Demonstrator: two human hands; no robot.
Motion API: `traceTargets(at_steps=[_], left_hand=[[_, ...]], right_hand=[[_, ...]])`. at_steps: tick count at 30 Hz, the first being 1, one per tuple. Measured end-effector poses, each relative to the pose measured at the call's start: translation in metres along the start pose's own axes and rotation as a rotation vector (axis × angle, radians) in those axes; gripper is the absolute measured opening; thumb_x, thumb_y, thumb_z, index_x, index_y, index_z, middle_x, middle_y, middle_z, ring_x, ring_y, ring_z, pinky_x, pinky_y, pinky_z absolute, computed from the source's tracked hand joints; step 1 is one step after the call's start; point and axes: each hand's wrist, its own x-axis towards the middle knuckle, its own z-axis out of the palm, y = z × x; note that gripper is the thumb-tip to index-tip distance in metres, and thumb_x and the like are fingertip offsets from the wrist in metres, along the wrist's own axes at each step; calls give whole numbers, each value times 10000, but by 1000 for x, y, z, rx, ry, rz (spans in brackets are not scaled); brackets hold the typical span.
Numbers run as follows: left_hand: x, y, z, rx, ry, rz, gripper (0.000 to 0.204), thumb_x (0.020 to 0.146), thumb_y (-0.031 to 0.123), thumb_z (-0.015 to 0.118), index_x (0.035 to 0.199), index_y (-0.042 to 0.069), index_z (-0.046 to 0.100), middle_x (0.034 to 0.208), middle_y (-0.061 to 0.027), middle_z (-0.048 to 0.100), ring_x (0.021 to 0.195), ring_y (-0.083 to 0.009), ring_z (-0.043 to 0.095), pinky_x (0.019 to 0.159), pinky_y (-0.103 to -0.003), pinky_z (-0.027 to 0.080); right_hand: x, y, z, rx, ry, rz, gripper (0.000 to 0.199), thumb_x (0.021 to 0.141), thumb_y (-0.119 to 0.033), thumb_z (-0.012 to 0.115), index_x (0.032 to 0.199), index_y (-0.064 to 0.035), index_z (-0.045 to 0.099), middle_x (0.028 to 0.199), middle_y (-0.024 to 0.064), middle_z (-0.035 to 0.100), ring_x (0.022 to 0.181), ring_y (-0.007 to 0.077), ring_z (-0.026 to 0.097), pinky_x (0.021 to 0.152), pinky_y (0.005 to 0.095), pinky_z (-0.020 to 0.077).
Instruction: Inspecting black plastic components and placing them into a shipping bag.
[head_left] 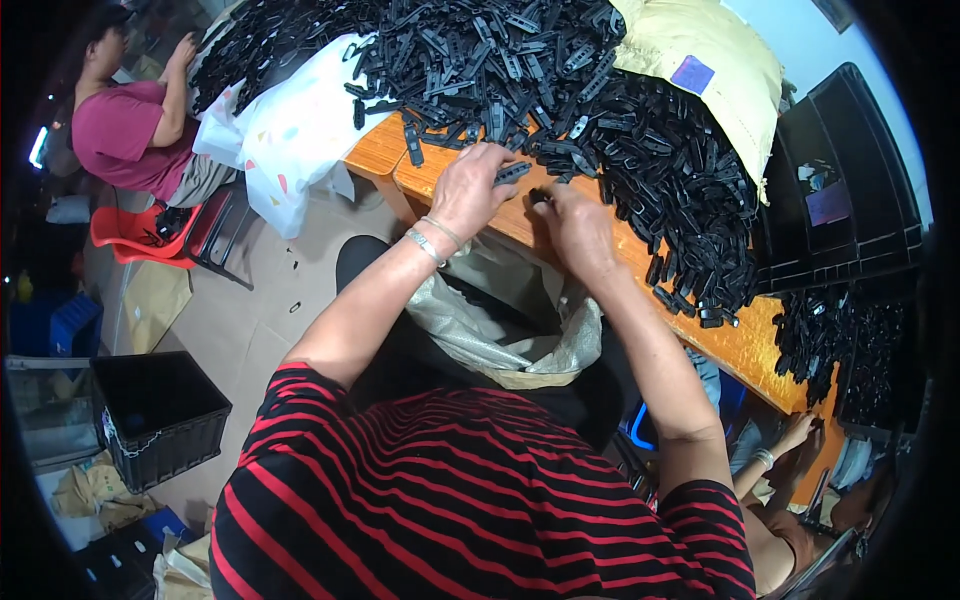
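My left hand (468, 188) is closed around a small black plastic part (512, 173) with slots along its side, held just over the table's near edge. A short way to the right, my right hand (581, 232) has its fingers curled together; a small dark piece (541, 195) shows at the fingertips, too small to make out fully. Both hands are above the open mouth of a pale woven sack (450, 325) in my lap. Past them, a big heap of similar black plastic parts (490, 70) covers much of the orange wooden table (430, 178).
A yellowish sack (715, 45) lies on the heap at the far right, beside a black case (840, 170). White plastic bags (290, 130) hang at the left. A black crate (160, 420) stands on the floor. Co-workers sit at left (130, 130) and lower right (780, 450).
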Motion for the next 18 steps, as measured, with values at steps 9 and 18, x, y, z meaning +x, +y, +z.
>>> traceTargets(at_steps=[9,18], left_hand=[[-9,11,-32,33,-102,36,389,652,97,761,980,73,552,836,-81,580,840,-277,572,711,-375,470],[7,19,-21,-1,-124,203,442,661,67,768,1046,56,551,803,-49,574,795,-209,570,655,-323,474]], right_hand=[[11,7,12,-35,28,-91,187,861,-206,609,955,-50,656,806,140,611,738,333,616,644,418,480],[7,8,-6,814,-132,311,102,883,-96,619,887,1,589,593,15,580,461,43,496,412,202,378]])
